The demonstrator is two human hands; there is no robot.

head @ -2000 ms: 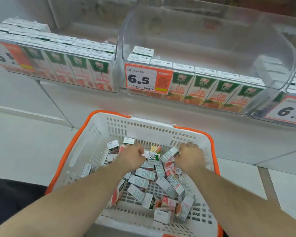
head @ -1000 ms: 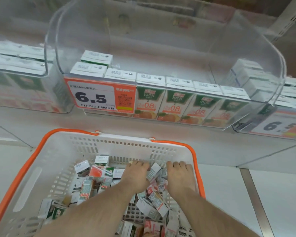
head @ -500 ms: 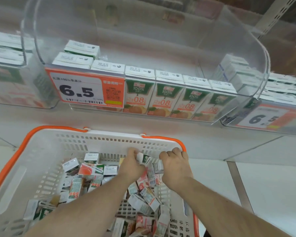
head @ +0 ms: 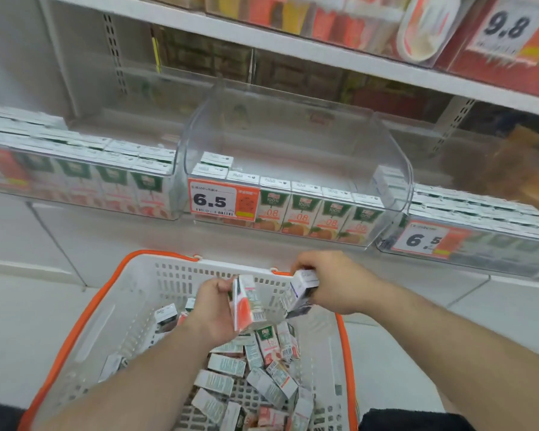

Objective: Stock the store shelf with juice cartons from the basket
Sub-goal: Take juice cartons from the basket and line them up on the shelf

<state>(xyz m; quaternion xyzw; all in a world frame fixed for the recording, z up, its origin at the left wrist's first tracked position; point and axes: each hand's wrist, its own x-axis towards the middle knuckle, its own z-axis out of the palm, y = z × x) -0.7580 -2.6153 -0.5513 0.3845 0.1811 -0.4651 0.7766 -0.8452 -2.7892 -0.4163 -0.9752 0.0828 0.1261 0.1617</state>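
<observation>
A white basket with an orange rim [head: 84, 318] sits below me, holding several small juice cartons [head: 262, 368] lying loose. My left hand [head: 210, 312] grips one carton [head: 246, 303] upright above the pile. My right hand [head: 327, 278] holds another carton [head: 301, 289] near the basket's far rim. Ahead on the shelf stands a clear plastic bin [head: 293, 144] with a single front row of cartons [head: 305, 209], two more stacked behind at its left, and a 6.5 price tag [head: 221, 202].
Clear bins full of cartons flank the middle bin on the left [head: 75, 175] and right [head: 479, 225]. An upper shelf [head: 324, 57] with a 9.8 tag hangs overhead. Pale floor tiles surround the basket.
Both hands have lifted out of the carton pile, each now holding a carton above the basket. The view has tilted up, showing more of the shelf.
</observation>
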